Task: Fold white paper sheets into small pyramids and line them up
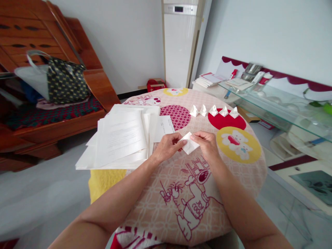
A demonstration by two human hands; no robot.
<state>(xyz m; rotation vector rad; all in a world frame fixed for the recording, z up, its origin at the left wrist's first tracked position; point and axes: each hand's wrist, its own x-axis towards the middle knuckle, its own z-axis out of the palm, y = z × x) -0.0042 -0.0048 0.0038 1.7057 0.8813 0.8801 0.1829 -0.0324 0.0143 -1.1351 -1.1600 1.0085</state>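
Note:
Between my two hands is a small folded white paper [190, 144], square-shaped and held with one corner pointing toward me. My left hand [169, 145] pinches its left side, and my right hand [206, 142] grips the upper right edge between thumb and fingers. Beyond the hands, several small folded paper boats [213, 111] stand in a row on the patterned tablecloth [166, 200]. Just left of my left hand lies a small printed sheet [164, 129], partly beside a large stack of white papers [120, 138].
A glass shelf unit [275, 100] with metal containers and other items stands along the right wall. At left is a wooden bench [95, 86] bearing a dark patterned bag [67, 81]. A tall white air conditioner [178, 48] rises behind the round table.

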